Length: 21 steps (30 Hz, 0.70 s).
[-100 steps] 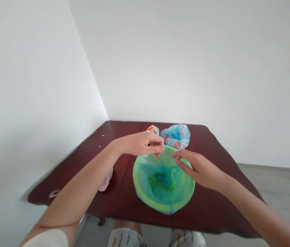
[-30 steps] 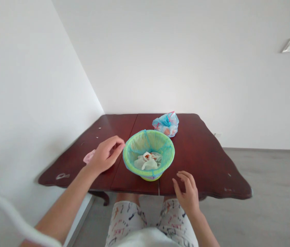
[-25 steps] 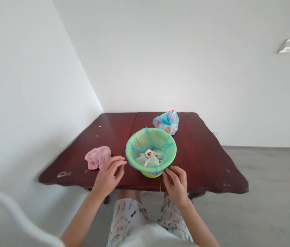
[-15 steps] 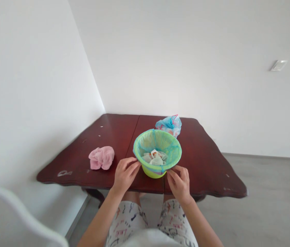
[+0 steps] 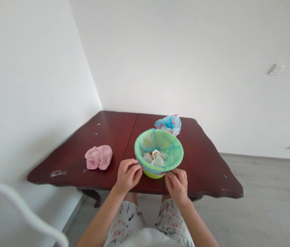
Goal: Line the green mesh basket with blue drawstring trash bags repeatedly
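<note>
A yellow-green plastic basket (image 5: pixel 153 174) stands upright near the front edge of the table. Lining it is a thin blue trash bag (image 5: pixel 174 151), folded over the rim. Crumpled white tissues (image 5: pixel 157 159), one with an orange-brown patch, lie at the bottom. At the rim's front left, my left hand (image 5: pixel 128 175) pinches the folded-over edge of the bag. My right hand (image 5: pixel 176 183) is closed on the bag's edge just below the rim at the front right. The fingertips of both hands are partly hidden.
A pink cloth (image 5: pixel 98 157) lies bunched on the dark red wooden table (image 5: pixel 109 128) to the left. Behind the basket sits a blue plastic bag (image 5: pixel 169 124) with a red drawstring. A white curved chair back (image 5: pixel 24 212) is at lower left. Walls border the table.
Both hands have shifted slightly along the front of the rim, the right one a little inward and lower. The view has turned slightly; the basket stays on the table.
</note>
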{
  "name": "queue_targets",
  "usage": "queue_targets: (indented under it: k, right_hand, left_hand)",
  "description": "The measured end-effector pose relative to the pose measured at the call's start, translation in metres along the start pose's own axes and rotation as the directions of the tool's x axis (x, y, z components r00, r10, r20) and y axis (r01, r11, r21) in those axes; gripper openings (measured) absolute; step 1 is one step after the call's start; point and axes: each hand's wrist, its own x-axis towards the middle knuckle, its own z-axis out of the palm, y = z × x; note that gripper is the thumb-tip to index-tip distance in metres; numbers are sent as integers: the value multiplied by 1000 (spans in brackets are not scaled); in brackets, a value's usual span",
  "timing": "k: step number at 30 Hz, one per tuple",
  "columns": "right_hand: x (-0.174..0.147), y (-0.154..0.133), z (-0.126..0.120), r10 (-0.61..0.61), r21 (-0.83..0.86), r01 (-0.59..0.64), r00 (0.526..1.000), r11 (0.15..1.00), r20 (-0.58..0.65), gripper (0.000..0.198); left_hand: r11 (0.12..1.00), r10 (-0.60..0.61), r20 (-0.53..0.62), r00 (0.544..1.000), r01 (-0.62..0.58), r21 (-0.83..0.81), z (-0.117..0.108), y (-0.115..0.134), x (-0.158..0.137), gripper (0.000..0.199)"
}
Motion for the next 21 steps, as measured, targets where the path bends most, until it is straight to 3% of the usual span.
queue_targets:
  k: [9,16,21]
  right_hand:
    - [-2,0,-3,12,138,-15,1000,990,25,30]
    - [1,-7,6,50,-54,-52,998,997,-45,24]
    - [9,-9,10,42,-68,-47,996,997,-73,17]
  left_hand:
    - [996,33,25,999,-31,-83,-6,10,15,24]
    - [984,0,57,998,10,-177,-2,13,29,25]
    - [984,-24,63,998,35,-175,-2,12,37,22]
